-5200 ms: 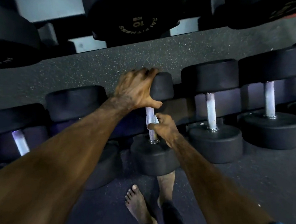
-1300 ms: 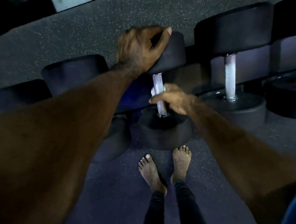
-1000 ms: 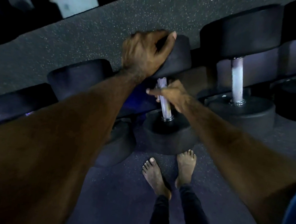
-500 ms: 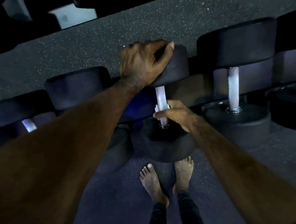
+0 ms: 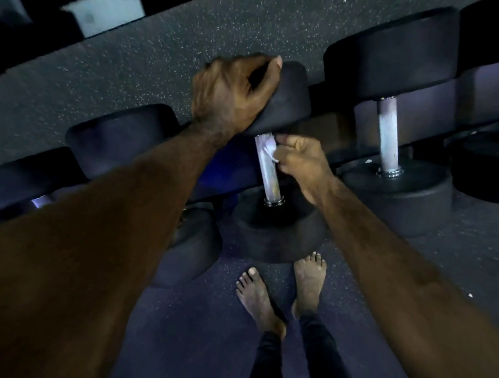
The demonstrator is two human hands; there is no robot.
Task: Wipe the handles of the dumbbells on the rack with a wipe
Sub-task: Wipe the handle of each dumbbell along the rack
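At the rack, my left hand (image 5: 230,91) grips the dumbbell (image 5: 275,160) head; right hand (image 5: 301,163) pinches the wipe (image 5: 269,149) on the handle (image 5: 267,169): best I rub its full length, turning.

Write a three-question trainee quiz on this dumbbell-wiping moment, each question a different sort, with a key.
1. True or false: the left hand grips the dumbbell's far head.
2. Multiple choice: the right hand presses the wipe against the handle at its: A) near end, B) far end, C) middle.
3. Fill in: the person's feet on the floor are ____.

Key: 1 true; 2 B; 3 bare.
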